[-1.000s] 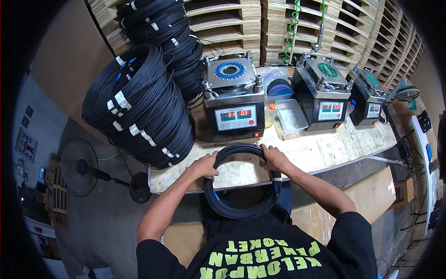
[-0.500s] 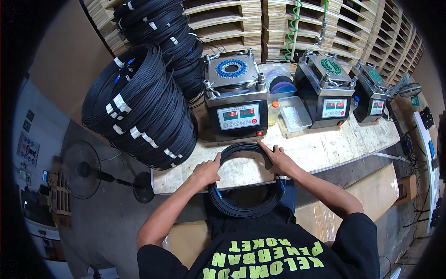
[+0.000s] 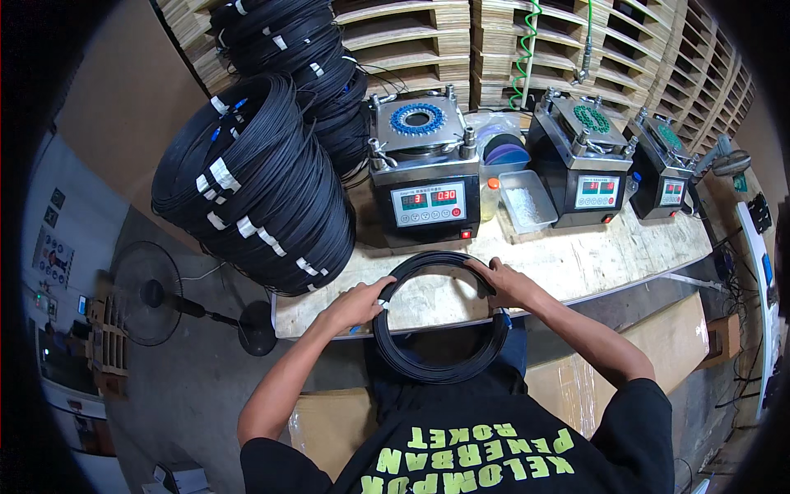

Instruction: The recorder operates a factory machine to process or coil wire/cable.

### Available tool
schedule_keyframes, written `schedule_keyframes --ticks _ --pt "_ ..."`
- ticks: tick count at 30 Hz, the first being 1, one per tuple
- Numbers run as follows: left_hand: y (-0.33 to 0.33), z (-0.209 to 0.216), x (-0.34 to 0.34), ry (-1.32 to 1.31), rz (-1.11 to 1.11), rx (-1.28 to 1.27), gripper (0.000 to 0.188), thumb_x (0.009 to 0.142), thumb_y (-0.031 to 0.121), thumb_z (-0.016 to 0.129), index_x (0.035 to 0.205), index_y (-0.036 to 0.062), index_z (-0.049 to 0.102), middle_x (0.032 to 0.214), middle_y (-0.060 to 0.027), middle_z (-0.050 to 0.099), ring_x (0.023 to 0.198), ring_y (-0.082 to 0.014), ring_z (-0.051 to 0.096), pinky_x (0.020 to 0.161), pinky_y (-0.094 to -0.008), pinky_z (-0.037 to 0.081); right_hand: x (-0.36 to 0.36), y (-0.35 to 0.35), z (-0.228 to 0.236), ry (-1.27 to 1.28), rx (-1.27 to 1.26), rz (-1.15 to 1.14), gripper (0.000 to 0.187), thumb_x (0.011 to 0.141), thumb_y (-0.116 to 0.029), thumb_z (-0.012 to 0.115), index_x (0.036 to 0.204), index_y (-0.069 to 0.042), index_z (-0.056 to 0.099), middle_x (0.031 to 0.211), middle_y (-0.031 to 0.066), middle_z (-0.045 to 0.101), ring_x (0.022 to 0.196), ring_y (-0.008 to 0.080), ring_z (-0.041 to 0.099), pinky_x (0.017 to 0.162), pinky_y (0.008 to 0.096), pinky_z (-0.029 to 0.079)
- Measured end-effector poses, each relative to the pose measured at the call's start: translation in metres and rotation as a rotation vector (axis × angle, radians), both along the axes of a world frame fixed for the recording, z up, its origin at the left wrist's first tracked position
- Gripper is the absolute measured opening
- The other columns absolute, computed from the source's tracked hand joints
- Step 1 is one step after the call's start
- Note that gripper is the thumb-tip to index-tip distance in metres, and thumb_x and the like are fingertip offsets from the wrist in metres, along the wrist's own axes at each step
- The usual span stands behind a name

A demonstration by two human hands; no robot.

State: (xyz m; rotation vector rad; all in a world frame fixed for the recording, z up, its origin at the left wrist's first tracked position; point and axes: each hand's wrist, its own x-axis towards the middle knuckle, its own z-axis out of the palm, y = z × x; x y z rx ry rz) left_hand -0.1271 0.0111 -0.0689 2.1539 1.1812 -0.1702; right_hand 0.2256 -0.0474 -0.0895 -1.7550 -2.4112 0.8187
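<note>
A coil of black cable [image 3: 440,374] rests partly on the table's front edge and partly over my lap. My left hand [image 3: 356,305] is closed around its left side, by a white tie. On the upper right of the ring, my right hand [image 3: 504,284] grips the cable with the fingers wrapped over it. Blue connector ends show beside both hands. Just beyond the coil stands a black polishing machine [image 3: 428,216] with a lit red display and a ring of blue connectors [image 3: 416,105] on its top plate.
Tall stacks of black cable coils [image 3: 263,198] stand at the left. Two more machines [image 3: 580,185] with green pieces line the table's right side. Between them are a clear tub [image 3: 527,202] of white bits and a small bottle [image 3: 490,198]. A fan [image 3: 148,294] stands on the floor.
The coil has turned and shifted slightly in my hands; a white tie now shows by the left hand. The nearest machine's display reading has changed.
</note>
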Motion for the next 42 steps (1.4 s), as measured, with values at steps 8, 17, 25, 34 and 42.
schedule_keyframes --ticks 8,17,25,34,42 --pt "0.003 -0.009 -0.007 -0.063 -0.037 -0.067 0.038 0.086 0.007 0.063 0.123 0.0075 0.056 0.081 -0.0185 0.068 0.077 -0.0305 0.068 0.071 -0.0412 0.051 -0.005 -0.005 0.002 -0.185 -0.118 -0.050 0.082 0.073 -0.013 0.073 0.144 -0.024 0.035 0.090 0.0184 0.068 0.087 0.0372 0.068 0.074 0.0482 0.056" --pt "0.007 -0.016 0.015 -0.019 -0.023 0.064 0.024 0.082 0.008 0.064 0.105 0.0018 0.066 0.077 -0.0157 0.068 0.072 -0.0267 0.068 0.069 -0.0387 0.052 0.012 0.017 -0.025 0.119 -0.100 0.002 0.027 0.072 -0.017 0.071 0.097 -0.008 0.072 0.088 0.0153 0.072 0.083 0.0326 0.069 0.075 0.0409 0.055" --pt "0.019 -0.033 0.012 -0.078 0.000 -0.163 0.022 0.084 0.007 0.060 0.103 -0.0011 0.069 0.071 -0.0123 0.069 0.062 -0.0176 0.068 0.061 -0.0321 0.053 0.009 0.029 -0.032 0.145 -0.170 0.059 0.026 0.076 -0.006 0.068 0.102 -0.001 0.069 0.085 0.0128 0.071 0.074 0.0261 0.069 0.069 0.0371 0.055" --pt "0.016 -0.032 -0.006 -0.321 0.165 -0.347 0.021 0.087 0.006 0.057 0.100 -0.0038 0.069 0.067 -0.0076 0.068 0.060 -0.0134 0.065 0.059 -0.0274 0.051 0.022 0.025 -0.013 0.427 -0.370 -0.034 0.027 0.077 0.003 0.064 0.105 0.006 0.063 0.074 0.0103 0.067 0.064 0.0157 0.065 0.062 0.0306 0.053" --pt "0.014 -0.033 0.016 -0.127 0.099 -0.080 0.020 0.085 0.011 0.063 0.100 0.0009 0.071 0.066 -0.0125 0.068 0.062 -0.0208 0.067 0.061 -0.0344 0.052 0.007 0.028 -0.043 0.111 -0.137 -0.084 0.027 0.069 -0.009 0.071 0.096 -0.005 0.069 0.088 0.0145 0.071 0.084 0.0310 0.069 0.074 0.0386 0.055"
